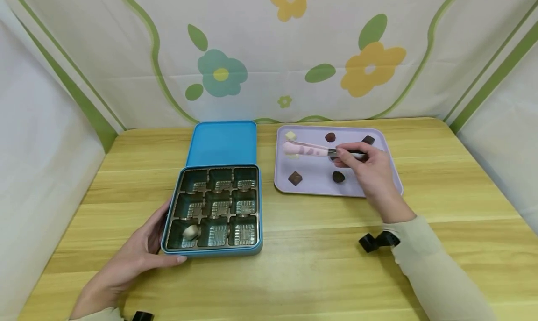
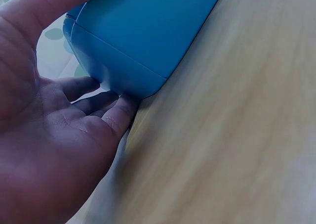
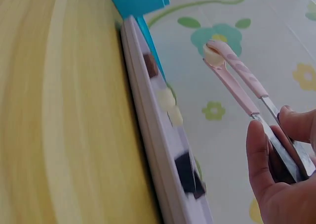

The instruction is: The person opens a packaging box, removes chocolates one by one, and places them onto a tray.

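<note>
My left hand (image 1: 136, 253) grips the front left corner of a blue tin (image 1: 212, 253), thumb along its front and fingers at its left side. Inside the tin is a brown plastic insert with several square compartments; a whitish chocolate (image 1: 191, 232) sits in the front left one. My right hand (image 1: 375, 178) holds tongs (image 1: 311, 150) with pink tips above a lilac tray (image 1: 315, 187). In the right wrist view, a cream-coloured round chocolate (image 3: 213, 56) is pinched between the tong tips, off the tray.
Several chocolates lie spread on the tray, among them a dark one (image 1: 338, 176), a brown square (image 1: 295, 178) and a pale one (image 1: 290, 135). The blue lid (image 1: 222, 143) lies behind the tin. A flowered cloth (image 1: 260, 101) hangs behind the wooden table (image 1: 311, 265).
</note>
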`<state>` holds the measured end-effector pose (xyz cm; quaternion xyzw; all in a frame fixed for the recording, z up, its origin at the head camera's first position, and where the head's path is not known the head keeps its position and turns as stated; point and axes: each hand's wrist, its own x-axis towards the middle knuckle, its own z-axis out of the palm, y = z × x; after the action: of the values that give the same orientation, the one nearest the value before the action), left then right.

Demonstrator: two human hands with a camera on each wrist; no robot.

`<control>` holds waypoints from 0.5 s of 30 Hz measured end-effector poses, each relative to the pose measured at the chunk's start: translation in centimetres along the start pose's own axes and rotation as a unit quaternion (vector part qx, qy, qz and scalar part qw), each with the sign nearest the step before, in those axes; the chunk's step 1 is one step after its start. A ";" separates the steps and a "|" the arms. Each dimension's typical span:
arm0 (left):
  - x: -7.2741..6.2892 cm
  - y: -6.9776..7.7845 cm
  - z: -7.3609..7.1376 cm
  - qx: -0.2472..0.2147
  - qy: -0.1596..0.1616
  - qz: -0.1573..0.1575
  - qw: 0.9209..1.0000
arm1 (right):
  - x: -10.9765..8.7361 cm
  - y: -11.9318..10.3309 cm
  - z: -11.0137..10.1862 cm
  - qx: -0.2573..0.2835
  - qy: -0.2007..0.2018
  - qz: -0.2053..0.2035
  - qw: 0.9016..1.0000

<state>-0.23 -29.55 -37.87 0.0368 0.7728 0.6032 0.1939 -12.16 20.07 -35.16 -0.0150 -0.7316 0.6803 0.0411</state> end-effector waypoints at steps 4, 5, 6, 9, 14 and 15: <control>0.0 -0.1 -0.1 -0.006 -0.003 0.009 1.000 | -0.2 0.8 -2.3 0.040 0.022 0.011 0.999; 0.0 -0.1 -0.1 -0.005 -0.003 0.008 1.000 | -0.3 0.9 -2.9 0.053 0.027 0.013 0.998; -0.1 -0.1 -0.1 -0.004 -0.003 0.011 1.000 | -0.4 1.1 -3.4 0.062 0.030 0.016 0.997; -0.1 -0.1 0.0 0.001 -0.002 0.014 1.000 | -0.6 1.4 -4.9 0.082 0.041 0.022 0.996; -0.1 0.1 0.2 0.006 -0.002 0.012 1.000 | -1.1 1.5 -7.7 0.078 0.069 0.029 0.994; -0.1 0.2 0.2 0.006 -0.002 0.011 1.000 | -1.2 1.6 -8.2 0.078 0.074 0.032 0.994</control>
<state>-0.11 -29.39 -37.72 0.0471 0.7755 0.6006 0.1887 -10.38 28.29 -36.17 -0.0860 -0.6701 0.7335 0.0745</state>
